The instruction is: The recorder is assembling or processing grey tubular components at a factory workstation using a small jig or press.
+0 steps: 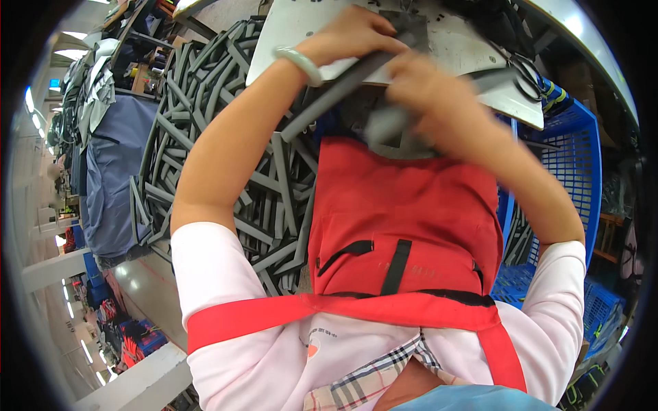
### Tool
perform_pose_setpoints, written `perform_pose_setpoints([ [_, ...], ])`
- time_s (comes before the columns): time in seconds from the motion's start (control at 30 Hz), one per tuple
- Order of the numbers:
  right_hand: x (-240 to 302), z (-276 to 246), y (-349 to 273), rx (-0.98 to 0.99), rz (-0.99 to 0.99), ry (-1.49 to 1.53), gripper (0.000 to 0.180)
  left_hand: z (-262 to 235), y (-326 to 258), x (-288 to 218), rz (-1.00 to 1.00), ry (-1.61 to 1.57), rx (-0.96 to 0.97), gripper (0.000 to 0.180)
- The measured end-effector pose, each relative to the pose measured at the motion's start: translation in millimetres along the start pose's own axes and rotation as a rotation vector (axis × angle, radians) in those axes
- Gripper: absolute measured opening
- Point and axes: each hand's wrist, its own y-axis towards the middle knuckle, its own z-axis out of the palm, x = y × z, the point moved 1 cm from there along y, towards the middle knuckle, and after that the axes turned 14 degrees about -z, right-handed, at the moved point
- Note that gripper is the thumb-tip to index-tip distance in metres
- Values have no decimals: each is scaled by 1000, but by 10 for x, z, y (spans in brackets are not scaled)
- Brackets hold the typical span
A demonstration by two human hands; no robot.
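Heaped grey strips (205,137) and blue crate (576,164) flank both hands' grip, clamped on a grey strip (336,92).

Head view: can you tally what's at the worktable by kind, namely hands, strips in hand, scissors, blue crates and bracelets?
Hands: 2, left hand, right hand
Grey strips in hand: 2, long strip in the left grip, blurred strip in the right
Scissors: 1
Blue crate: 1
Pale bracelet: 1
Total: 7
The loose strip pile is too tangled to count.
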Motion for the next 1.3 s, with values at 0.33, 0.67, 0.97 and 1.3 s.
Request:
perform_pose_setpoints([
  [0.33, 180, 881, -200, 217, -258, -246, 9, 435, -136, -92, -216, -705, 273, 23],
  [0.67, -157, 377, -448, 152, -6, 101, 33, 975, -578, 771, -9, -207, 408, 53],
  [0.97, -407, -376, -507, 207, 292, 153, 55, 512, -837, 293, -513, -1209, 937, 58],
  [1.3, -813, -435, -440, 43, 313, -195, 57, 95, -407, -12, 74, -167, -84, 33],
])
